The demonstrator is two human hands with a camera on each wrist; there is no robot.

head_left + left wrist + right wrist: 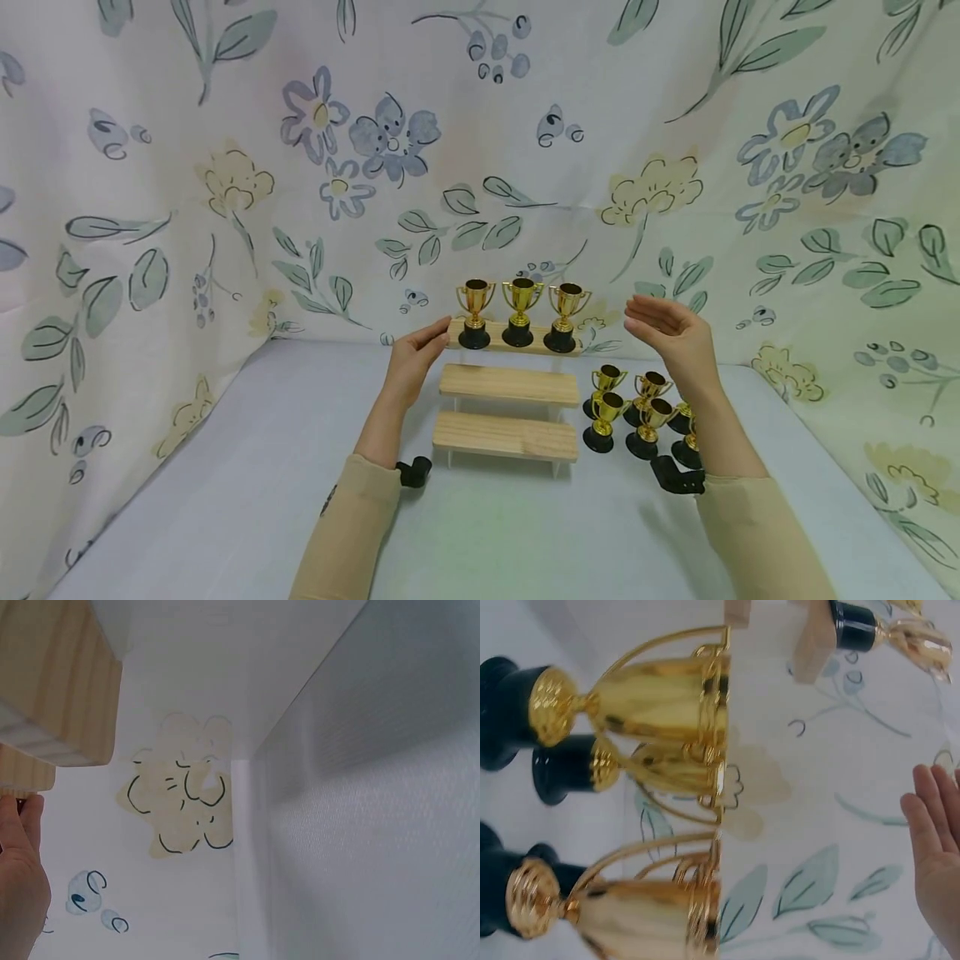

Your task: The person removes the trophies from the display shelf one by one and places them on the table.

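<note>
My left hand [411,362] is at the left end of the top wooden shelf [549,342], its straight fingers touching that end. Three gold toy trophies on black bases stand in a row on this shelf: a left one [476,313], a middle one [519,312] and a right one [566,317]. In the left wrist view, the fingertips of the left hand [21,877] meet the plank's edge. To the right of the shelf, my right hand [678,337] is raised in the air, holding nothing, above several more trophies [651,427].
Below the top shelf are a bare middle shelf [510,385] and a bare lower shelf [506,435], on clear supports. The stand rests on a white-covered table [247,483]. Behind it hangs a floral cloth [480,167]. Each wrist wears a black camera.
</note>
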